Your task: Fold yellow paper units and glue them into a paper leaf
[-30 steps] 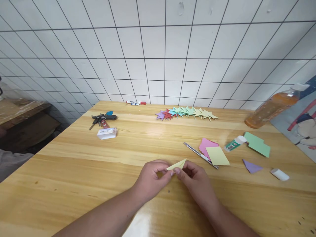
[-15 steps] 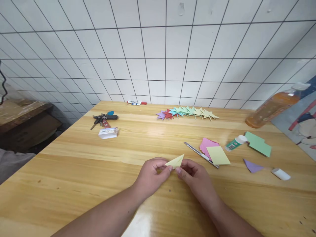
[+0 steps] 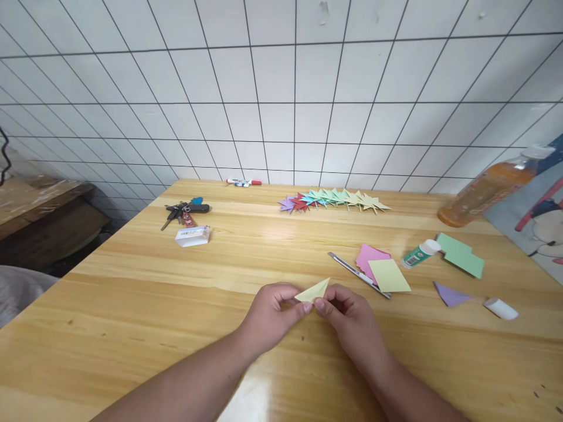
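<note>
A small pale-yellow folded paper (image 3: 313,291), roughly triangular, is pinched between both hands above the wooden table. My left hand (image 3: 275,310) grips its left and lower edge, thumb in front and fingers behind. My right hand (image 3: 352,316) pinches the lower right part, its thumb close to the left thumb. Fingers behind the paper are partly hidden. Just beyond my right hand lie a utility knife (image 3: 352,269), a stack of pink paper (image 3: 367,259) and a yellow paper square (image 3: 390,276) overlapping it.
On the right are a glue stick (image 3: 420,254), green papers (image 3: 461,258), a purple folded piece (image 3: 451,294), a white cylindrical piece (image 3: 501,309) and a drink bottle (image 3: 488,187). Folded paper leaves (image 3: 334,199), markers (image 3: 244,183), keys (image 3: 185,212) and a small box (image 3: 192,235) lie farther back.
Both thumbs have shifted slightly down and right along the folded paper's lower edge and sit closer together. The paper stays held in both hands, a touch lower.
</note>
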`<state>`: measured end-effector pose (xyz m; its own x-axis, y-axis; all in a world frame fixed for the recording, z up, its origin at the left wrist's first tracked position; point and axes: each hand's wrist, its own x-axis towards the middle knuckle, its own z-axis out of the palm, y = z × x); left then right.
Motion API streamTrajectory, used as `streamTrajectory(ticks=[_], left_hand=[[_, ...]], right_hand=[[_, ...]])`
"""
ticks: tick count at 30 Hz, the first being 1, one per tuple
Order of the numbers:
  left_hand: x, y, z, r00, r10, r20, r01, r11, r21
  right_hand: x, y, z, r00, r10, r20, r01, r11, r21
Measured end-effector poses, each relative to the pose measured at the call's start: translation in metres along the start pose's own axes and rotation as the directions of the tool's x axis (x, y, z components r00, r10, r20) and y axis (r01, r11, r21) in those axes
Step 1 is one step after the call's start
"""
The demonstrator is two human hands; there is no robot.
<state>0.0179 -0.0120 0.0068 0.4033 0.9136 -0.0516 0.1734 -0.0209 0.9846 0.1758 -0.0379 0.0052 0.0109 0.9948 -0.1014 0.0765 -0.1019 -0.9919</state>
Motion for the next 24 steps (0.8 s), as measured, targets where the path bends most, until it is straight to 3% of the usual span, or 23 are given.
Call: streamTrajectory(ticks=[7, 11, 14, 18, 24], left_hand=[[0.0019, -0.0013, -0.0022, 0.998, -0.068, 0.012, 0.069, 0.992, -0.109], [0.0007, -0.003, -0.0043, 0.997, -0.053, 0.057, 0.051, 0.998, 0.041], [-0.0002, -0.0044, -0.0043, 0.997, 0.001, 0.083, -0.012, 0.99, 0.137], [0.0007, -0.0029, -0.003, 0.999, 0.041, -0.017, -0.04, 0.998, 0.044], [0.0006, 0.0033, -0.0027, 0.992, 0.045, -0.118, -0.044, 0.999, 0.007]], right_hand=[[-0.0004, 0.0013, -0.0004, 0.999, -0.025, 0.039, 0.026, 0.999, -0.023], [-0.0027, 0.0018, -0.0024, 0.993, -0.115, -0.012, 0.115, 0.993, -0.005], [-0.0028, 0.0007, -0.0037, 0.995, -0.097, -0.007, 0.094, 0.984, -0.148], [-0.0003, -0.0028, -0.0036, 1.0, -0.022, -0.01, 0.02, 0.981, -0.194], [0.0001, -0.0023, -0.0025, 0.997, -0.045, 0.069, 0.061, 0.967, -0.246]])
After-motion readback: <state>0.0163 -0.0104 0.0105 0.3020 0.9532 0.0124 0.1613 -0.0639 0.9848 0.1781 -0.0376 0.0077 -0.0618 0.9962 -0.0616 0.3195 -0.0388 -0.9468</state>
